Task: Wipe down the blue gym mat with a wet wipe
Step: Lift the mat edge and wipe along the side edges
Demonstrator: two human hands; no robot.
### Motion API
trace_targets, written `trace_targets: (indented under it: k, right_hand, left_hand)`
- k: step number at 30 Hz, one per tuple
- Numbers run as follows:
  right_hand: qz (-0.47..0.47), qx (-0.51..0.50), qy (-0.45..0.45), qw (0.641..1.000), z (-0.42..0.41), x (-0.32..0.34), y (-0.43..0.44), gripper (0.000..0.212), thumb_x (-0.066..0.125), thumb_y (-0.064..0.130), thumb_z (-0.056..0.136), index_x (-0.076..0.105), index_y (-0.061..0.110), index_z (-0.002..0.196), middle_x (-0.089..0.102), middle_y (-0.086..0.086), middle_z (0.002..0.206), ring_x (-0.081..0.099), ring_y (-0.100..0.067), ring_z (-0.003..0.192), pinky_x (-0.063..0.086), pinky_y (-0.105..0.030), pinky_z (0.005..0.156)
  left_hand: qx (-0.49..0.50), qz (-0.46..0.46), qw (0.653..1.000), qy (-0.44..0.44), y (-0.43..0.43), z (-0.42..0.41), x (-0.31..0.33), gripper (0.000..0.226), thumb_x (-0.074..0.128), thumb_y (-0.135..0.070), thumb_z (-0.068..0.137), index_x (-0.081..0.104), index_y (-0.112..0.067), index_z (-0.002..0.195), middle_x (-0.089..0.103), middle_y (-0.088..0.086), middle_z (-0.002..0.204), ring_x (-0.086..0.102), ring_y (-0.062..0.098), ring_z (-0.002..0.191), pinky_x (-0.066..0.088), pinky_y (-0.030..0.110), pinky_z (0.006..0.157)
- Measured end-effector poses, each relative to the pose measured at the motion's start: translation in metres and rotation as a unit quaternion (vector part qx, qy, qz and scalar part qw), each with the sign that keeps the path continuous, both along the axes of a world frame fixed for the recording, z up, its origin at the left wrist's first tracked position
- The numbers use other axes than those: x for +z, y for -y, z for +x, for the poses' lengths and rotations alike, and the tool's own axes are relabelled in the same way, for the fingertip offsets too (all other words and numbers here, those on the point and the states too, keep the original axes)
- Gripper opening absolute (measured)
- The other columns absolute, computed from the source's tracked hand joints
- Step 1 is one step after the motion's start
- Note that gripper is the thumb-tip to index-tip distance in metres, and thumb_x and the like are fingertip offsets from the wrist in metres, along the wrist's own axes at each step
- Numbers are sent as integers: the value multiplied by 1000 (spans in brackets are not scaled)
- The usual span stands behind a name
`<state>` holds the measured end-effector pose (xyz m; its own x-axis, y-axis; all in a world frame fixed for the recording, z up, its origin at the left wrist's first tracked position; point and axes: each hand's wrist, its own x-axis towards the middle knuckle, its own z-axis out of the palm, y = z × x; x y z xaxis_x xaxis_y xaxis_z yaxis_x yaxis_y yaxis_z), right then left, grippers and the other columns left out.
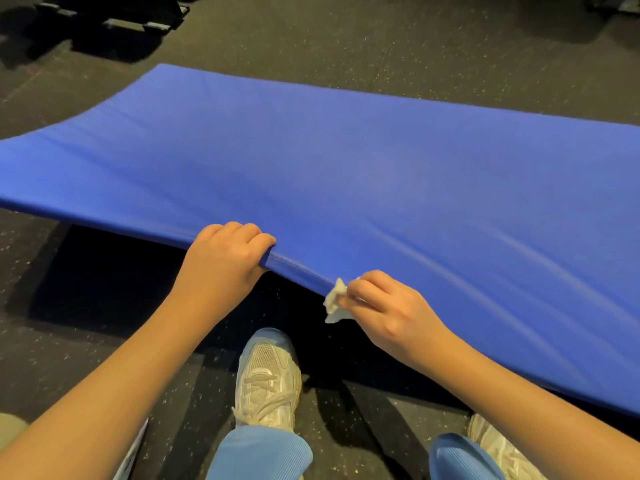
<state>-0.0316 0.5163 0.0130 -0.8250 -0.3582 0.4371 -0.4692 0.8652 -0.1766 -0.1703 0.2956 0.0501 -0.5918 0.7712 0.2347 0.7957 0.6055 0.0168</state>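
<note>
Mat (346, 161) runs left-right, near edge lifted; left hand (225, 258) grips it, right hand (388, 306) pinches wipe (336, 303).

A dark rubber floor (381, 39) flecked with pale specks fills the scene. Near the centre, a white laced sneaker (266, 379) shows beyond a light blue trouser leg (256, 452). A second sneaker (502, 448) lies near right. Black equipment (114, 19) sits far left.
</note>
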Motion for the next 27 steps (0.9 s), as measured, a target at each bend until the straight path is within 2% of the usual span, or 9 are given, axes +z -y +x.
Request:
trace_targets:
  k: [2,7,11,13,15,17,20,24,27]
  right_hand:
    - [4,-2,0,1000,4,-2,0,14,56,1,89,69,2,92,61,-8,83,53,-28,66,40,-29,51]
    - [11,13,-49,999,-24,6,21,26,45,6,96,70,5,87,44,-1,93,43,-20,70,25,-25,60]
    - [30,22,-26,999,-5,-9,-2,21,50,5,95,70,4,91,45,-3,98,49,-23,73,32,-23,58]
    - [24,14,-8,1000,15,-16,-18,19,51,5,95,69,3,93,42,-4,101,53,-26,74,42,-30,54]
    - [25,5,-2,1000,28,-18,-25,21,49,5,97,69,2,94,43,-4,102,54,-27,74,43,-31,54]
    - [28,3,-20,999,25,-14,-21,23,48,6,97,70,3,92,42,-3,100,50,-23,74,35,-26,60]
    - [40,12,-50,998,7,-9,-6,20,51,6,94,70,4,91,41,-2,99,43,-19,77,30,-28,65]
    - [25,13,-32,999,15,-19,-15,19,50,4,95,69,4,93,46,-4,100,52,-24,78,36,-26,62]
    - [17,-11,-19,1000,41,-27,-32,18,51,3,94,69,3,96,60,-7,94,54,-27,78,44,-30,58]
  left_hand:
    - [6,-3,1000,3,0,1,-2,34,76,8,61,70,-3,92,66,10,78,61,34,65,48,41,59]
    - [30,3,999,18,2,2,-4,36,75,10,59,70,-3,93,66,10,78,61,34,65,47,41,59]
    - [22,1,1000,20,0,3,-2,36,77,9,58,71,-3,91,67,9,78,61,34,64,48,39,60]
    - [19,-3,1000,20,-1,2,-3,36,78,8,58,71,-3,92,67,9,78,61,33,65,48,39,60]
    - [23,-7,999,23,-2,2,-4,37,77,9,58,71,-3,92,67,9,78,62,34,66,48,40,60]
    - [33,-8,999,25,-2,2,-5,37,77,10,58,71,-3,93,67,9,79,62,35,67,48,41,60]
    - [44,-16,998,30,-2,3,-5,38,78,10,58,71,-2,93,68,10,81,63,35,69,49,42,61]
    - [49,-17,998,29,-4,5,-2,39,79,9,58,71,-2,95,68,10,82,63,36,70,50,44,63]
    - [45,-24,998,27,-6,5,-3,39,79,8,60,71,-2,96,68,11,84,63,36,72,50,45,65]
